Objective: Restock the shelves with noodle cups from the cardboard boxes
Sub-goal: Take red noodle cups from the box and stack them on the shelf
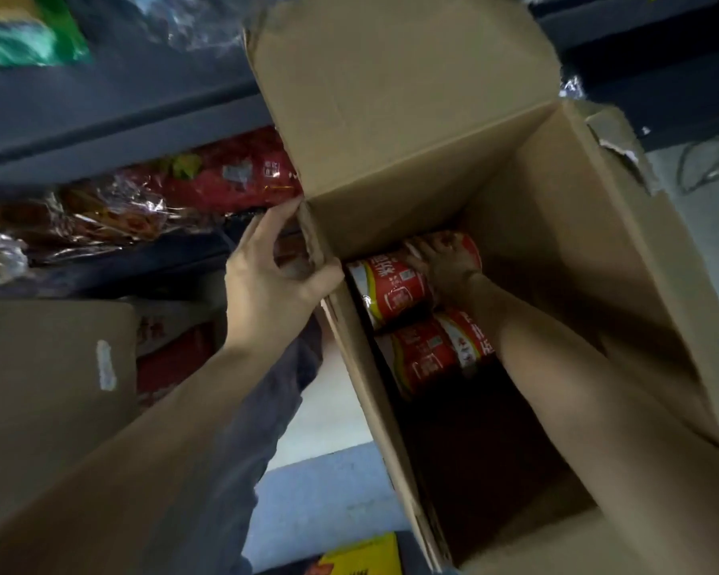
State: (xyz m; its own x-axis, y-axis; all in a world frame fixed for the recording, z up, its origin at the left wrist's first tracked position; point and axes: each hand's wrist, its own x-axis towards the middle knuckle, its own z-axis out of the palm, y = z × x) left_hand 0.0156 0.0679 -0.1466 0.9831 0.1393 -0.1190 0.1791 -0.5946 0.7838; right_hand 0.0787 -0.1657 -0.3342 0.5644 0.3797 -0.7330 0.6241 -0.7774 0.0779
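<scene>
Cardboard box stood open beside the shelves; left hand pinched its corner, likely steadying it; right hand reached deep inside, apparently closing on 1 of 3 visible noodle cups lying at the bottom.

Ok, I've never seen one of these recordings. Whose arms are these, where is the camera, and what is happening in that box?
There is no machine here: a person wears a camera on the head, looking down at their own bare arms. The left hand grips the corner of an open cardboard box, steadying it. The right hand reaches deep inside and closes on a red noodle cup; more cups lie beside it. Behind the box, dark shelves hold red packets. Another carton stands at the left.
</scene>
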